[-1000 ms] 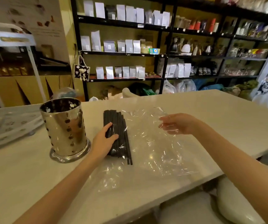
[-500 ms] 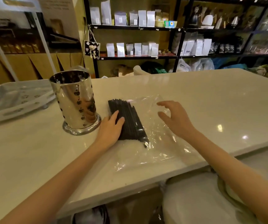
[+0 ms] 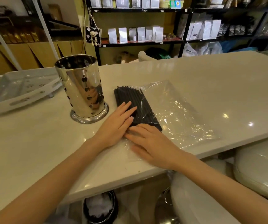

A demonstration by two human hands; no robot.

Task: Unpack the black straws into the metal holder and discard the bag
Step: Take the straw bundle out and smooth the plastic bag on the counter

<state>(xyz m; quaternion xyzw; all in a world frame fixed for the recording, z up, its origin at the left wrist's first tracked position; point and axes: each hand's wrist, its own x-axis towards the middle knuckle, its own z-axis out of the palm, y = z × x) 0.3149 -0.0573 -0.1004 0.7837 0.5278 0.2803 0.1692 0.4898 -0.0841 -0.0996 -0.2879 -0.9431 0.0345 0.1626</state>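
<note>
A bundle of black straws (image 3: 133, 101) lies flat on the white counter, partly inside a crumpled clear plastic bag (image 3: 178, 113) that spreads out to the right. The shiny perforated metal holder (image 3: 80, 88) stands upright just left of the straws and looks empty at its rim. My left hand (image 3: 118, 123) rests flat on the near end of the straws, fingers together. My right hand (image 3: 152, 146) lies flat on the bag's near edge, its fingertips touching the left hand and the straw ends.
A white perforated tray (image 3: 20, 91) sits at the far left of the counter (image 3: 210, 81). Under the counter edge stands a black bin (image 3: 101, 206) with crumpled white material inside. White stools (image 3: 259, 167) are at the lower right. Shelves of pouches line the back wall.
My right hand came down from the bag's far side to the near end of the straws, beside the left hand. The left hand stayed on the bundle. The camera tilted down.
</note>
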